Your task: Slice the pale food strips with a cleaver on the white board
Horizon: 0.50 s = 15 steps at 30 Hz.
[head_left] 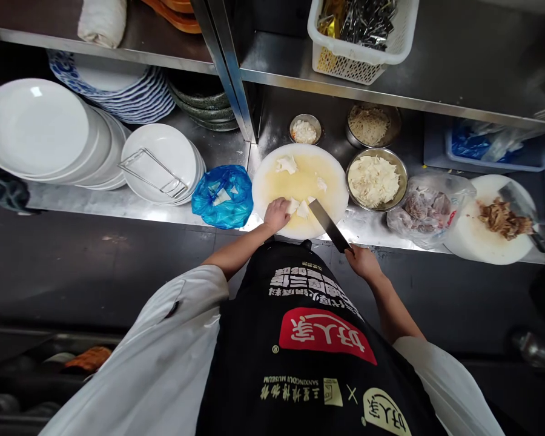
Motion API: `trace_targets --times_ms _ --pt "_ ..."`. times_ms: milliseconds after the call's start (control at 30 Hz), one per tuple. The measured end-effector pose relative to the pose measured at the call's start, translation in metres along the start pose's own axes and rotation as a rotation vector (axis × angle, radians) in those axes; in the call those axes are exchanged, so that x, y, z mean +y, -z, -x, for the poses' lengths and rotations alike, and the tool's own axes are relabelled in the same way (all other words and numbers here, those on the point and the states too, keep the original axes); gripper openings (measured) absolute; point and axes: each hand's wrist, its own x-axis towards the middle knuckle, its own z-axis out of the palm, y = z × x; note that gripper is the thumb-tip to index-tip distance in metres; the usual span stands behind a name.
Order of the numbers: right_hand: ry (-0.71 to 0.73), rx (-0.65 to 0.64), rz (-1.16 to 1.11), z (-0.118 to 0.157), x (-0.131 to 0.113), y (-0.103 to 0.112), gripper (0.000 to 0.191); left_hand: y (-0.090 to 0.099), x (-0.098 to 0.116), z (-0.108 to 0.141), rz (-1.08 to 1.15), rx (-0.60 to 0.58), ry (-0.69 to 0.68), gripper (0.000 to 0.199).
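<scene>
A round cutting board (267, 157) lies on the steel counter in front of me, with white pieces of food (286, 164) on it. Near the board's front edge my left hand (277, 214) presses its curled fingers on a white piece (293, 206). My right hand (362, 263) grips the handle of a cleaver (327, 224), whose blade slants over the board, its tip beside a cut white piece (303, 209). To the right stands a metal bowl (404, 175) filled with white slices (374, 181). A blue plastic bag (222, 197) holding white scraps sits left of the board.
Stacked white plates (34, 127) and a wire rack (154, 172) are at left. Behind the board are a small bowl (305, 129) and a bowl of shreds (369, 125). A bag of dark lumps (424, 209) and a second board (467, 236) stand right. A shelf (281, 75) overhangs.
</scene>
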Motion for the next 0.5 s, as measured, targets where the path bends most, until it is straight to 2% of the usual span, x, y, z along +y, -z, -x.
trace_targets --times_ms 100,233,300,433,500 --pt "0.097 -0.064 -0.022 -0.004 -0.001 -0.005 0.032 0.005 0.0 -0.022 -0.019 -0.006 0.135 0.058" --pt "0.139 -0.115 -0.18 -0.028 -0.005 -0.01 0.027 0.01 -0.004 -0.042 0.01 -0.041 0.189 0.049" --pt "0.083 -0.092 -0.298 -0.041 -0.006 -0.01 0.029 0.016 -0.009 -0.035 0.026 -0.087 0.119 0.043" --pt "-0.061 -0.025 -0.494 -0.057 -0.014 -0.01 0.028 0.029 -0.021 0.002 -0.038 -0.296 -0.154 0.046" --pt "-0.107 -0.007 -0.552 -0.061 -0.02 -0.011 0.027 0.033 -0.023 0.014 -0.08 -0.379 -0.212 0.041"
